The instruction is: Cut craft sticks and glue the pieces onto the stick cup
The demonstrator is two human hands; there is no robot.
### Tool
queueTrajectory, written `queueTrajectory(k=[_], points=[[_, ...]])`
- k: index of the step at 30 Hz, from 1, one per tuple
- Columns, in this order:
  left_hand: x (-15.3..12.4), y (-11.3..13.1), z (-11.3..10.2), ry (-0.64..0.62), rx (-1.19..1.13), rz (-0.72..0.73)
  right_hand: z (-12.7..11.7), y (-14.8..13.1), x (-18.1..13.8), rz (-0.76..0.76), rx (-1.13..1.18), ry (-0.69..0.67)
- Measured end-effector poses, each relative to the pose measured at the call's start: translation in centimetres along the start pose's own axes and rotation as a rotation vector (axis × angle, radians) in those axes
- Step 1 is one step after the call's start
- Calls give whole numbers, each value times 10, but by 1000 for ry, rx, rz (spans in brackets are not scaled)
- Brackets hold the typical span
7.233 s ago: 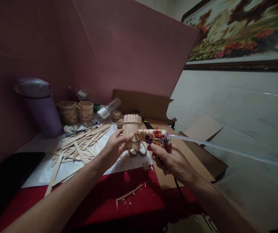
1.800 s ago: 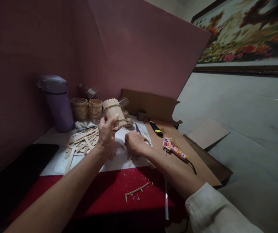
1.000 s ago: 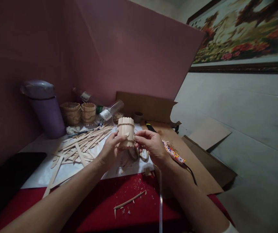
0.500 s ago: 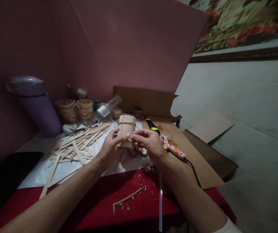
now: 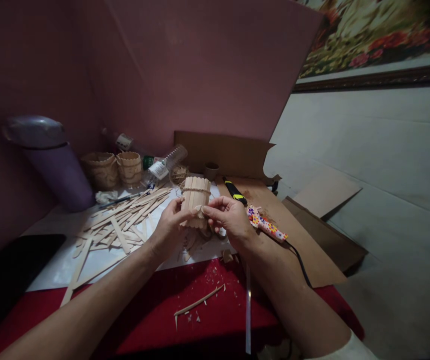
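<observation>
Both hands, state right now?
Left hand: closed, holding the wooden-stick cup.
Right hand: at the cup's lower front; whether it's pinching anything cannot be told.

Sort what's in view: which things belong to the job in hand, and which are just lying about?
Likely part of the job:
stick cup, in the left hand, right hand fingers at its front
loose wooden sticks, resembling its staves
flowered glue gun
twine ball, resembling the cup's band

Probably just lying about:
purple tumbler
clear plastic bottle
crumpled white tissue
</observation>
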State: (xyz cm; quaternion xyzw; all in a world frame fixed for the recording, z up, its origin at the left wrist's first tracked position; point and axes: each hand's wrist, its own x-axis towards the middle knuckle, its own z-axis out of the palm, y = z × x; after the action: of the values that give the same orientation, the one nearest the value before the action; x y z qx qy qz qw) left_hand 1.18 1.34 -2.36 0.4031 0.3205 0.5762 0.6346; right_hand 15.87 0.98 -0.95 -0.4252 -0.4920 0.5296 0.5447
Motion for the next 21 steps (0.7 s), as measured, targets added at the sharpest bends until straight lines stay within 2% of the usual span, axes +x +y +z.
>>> queueTrajectory(k=[7,12,14,18,21], points=[[0,-2,-1,4,57,-22,0,-1,-2,13,-26,-2],[-2,1,3,9,-15,-60,-3,-1,0,-26,-78,-28],[-3,5,5,8,-35,-78,-5,0,0,-151,-153,2],[-5,10,7,-7,-51,-88,-7,3,-3,-550,-429,82],[-4,9,6,-35,-59,-90,-7,6,-7,-769,-607,53]])
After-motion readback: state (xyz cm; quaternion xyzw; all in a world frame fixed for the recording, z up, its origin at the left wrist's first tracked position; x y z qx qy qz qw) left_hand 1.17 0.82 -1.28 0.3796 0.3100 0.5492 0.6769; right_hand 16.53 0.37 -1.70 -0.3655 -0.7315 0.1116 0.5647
